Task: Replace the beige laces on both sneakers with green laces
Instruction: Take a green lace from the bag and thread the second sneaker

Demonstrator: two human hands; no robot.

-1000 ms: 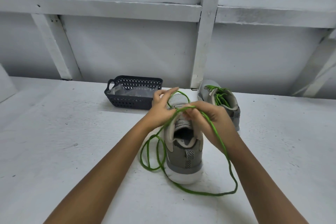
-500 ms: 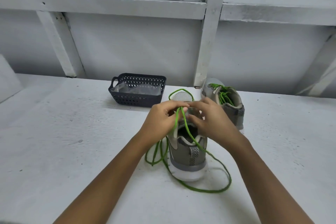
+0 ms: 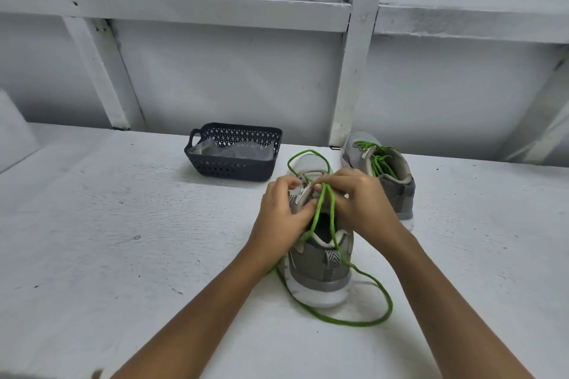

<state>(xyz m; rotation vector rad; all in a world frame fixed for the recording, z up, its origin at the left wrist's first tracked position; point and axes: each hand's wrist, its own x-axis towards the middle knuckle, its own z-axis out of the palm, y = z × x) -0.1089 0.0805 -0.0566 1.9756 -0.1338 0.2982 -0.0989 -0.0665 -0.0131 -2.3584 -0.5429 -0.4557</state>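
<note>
A grey sneaker [image 3: 317, 268] stands on the white table with its heel toward me. A long green lace [image 3: 366, 321] loops over its toe, runs between my hands and trails on the table around the heel. My left hand [image 3: 281, 215] grips the sneaker's left eyelet flap with curled fingers. My right hand [image 3: 358, 198] pinches the green lace above the tongue. A second grey sneaker [image 3: 388, 175] with green laces threaded in it stands behind, to the right.
A dark plastic basket [image 3: 237, 169] holding clear plastic bags sits at the back of the white table [image 3: 123, 240], left of the sneakers. A white wall with wooden beams [image 3: 354, 71] rises right behind the table.
Both hands have come lower and closer together over the near sneaker's eyelets. The lace loop over the toe has shifted and the trailing loop on the table has shrunk a little.
</note>
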